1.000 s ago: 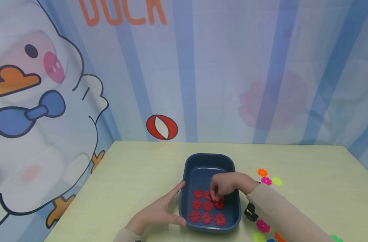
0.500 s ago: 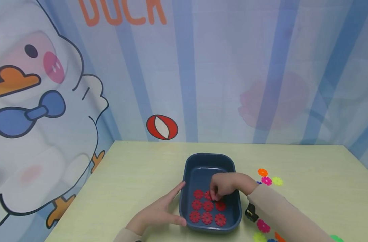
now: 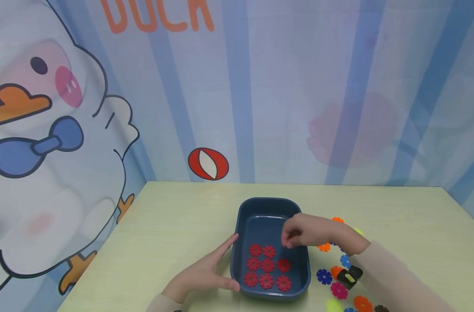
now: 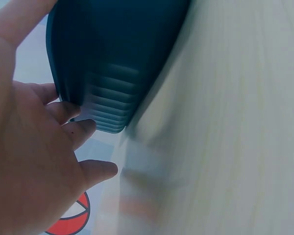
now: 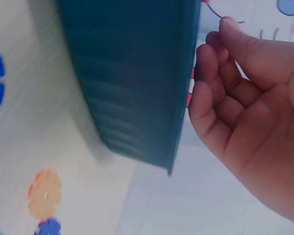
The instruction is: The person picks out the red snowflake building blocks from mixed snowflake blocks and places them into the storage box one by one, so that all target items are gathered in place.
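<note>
A dark blue rectangular bin (image 3: 260, 227) sits on the pale table. Several red flower-shaped plastic discs (image 3: 267, 264) lie flat in its near half, roughly in rows. Spread along the bin's left side is my left hand (image 3: 206, 271), thumb by the near corner and fingers at the side wall; the left wrist view shows this hand (image 4: 34, 147) with fingertips at the wall. My right hand (image 3: 309, 229) hovers over the bin's right rim, fingers loosely bent. Nothing shows between the fingers of the right hand (image 5: 250, 107) in the right wrist view.
Loose flower discs in several colours lie right of the bin, among them a dark blue disc (image 3: 324, 276), a pink disc (image 3: 339, 290) and an orange disc (image 3: 363, 303). A black wrist device (image 3: 349, 277) is on the right sleeve. A duck-printed curtain (image 3: 276, 108) stands behind the table.
My right hand has lifted off the red discs and moved right and back toward the bin's rim, uncovering the discs under it. The left hand has stayed at the bin's side.
</note>
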### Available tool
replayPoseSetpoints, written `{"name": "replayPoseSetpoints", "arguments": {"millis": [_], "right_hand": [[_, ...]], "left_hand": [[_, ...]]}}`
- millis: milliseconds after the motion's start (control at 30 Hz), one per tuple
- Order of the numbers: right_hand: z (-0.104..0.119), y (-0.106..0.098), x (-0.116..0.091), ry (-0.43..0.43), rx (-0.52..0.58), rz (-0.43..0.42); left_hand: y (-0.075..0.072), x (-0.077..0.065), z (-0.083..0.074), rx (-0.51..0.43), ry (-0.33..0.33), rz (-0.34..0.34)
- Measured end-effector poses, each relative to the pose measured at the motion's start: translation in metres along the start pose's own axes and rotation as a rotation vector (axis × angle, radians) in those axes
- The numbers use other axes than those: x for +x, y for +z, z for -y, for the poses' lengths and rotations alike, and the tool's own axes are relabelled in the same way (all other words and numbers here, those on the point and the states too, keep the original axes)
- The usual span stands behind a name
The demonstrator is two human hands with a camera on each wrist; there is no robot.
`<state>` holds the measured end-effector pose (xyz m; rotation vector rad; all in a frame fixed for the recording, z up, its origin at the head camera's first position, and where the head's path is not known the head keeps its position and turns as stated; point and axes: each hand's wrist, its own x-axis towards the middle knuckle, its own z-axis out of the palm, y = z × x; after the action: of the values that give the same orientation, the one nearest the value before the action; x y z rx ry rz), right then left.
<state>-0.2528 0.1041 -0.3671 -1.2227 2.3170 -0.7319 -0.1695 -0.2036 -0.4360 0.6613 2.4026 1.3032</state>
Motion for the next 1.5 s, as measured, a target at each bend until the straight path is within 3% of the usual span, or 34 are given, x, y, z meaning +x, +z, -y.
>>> {"name": "replayPoseSetpoints", "arguments": {"millis": [200,367,800,933,1167,1333,1500], "right_hand": [[-0.004,-0.002,-0.041,-0.045,0.108,-0.065],[-0.011,0.002,-0.073,-0.016,0.171,-0.094],[-0.043,0.018,-0.147,0.027,0.198,-0.167],[-0.051,0.025,-0.165,0.101,0.209,-0.183],[-0.057,0.036,-0.189,0.392,0.206,-0.198],[-0.063,0.046,-0.199,0.579,0.262,-0.211],[-0.076,0.051,-0.211,0.590,0.331,-0.206]], "left_hand": [[0.000,0.001,0.000,0.002,-0.008,-0.001],[0.000,0.001,0.000,0.010,-0.003,-0.007],[0.002,0.001,0.001,0.002,-0.008,-0.009],[0.001,0.001,0.001,0.005,-0.013,-0.010],[0.002,0.001,0.000,0.001,-0.008,-0.009],[0.001,0.001,-0.001,0.003,-0.001,-0.005],[0.001,0.001,0.000,0.006,0.003,0.004]]}}
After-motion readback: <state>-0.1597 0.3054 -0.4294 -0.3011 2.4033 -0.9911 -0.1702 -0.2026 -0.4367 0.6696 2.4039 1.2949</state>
